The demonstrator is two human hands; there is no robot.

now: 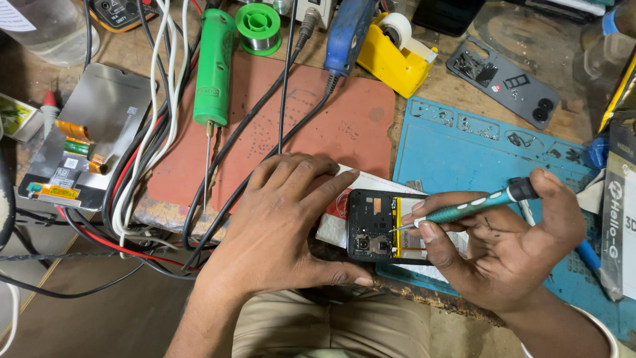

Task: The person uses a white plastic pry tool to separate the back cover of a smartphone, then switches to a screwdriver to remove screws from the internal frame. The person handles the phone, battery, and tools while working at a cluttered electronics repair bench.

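Workbench surface carries two work mats: a red mat at centre and a blue mat to its right. We see a detached display panel lying at the left edge, beside a bundle of cables. A green cylindrical tool rests on the red mat, with a yellow tape dispenser and a grey phone back cover further back. The opened phone sits at the near bench edge, between both hands. Our left hand wraps over its left end, fingers closed around the frame. Our right hand pinches a green screwdriver, tip touching the phone interior.
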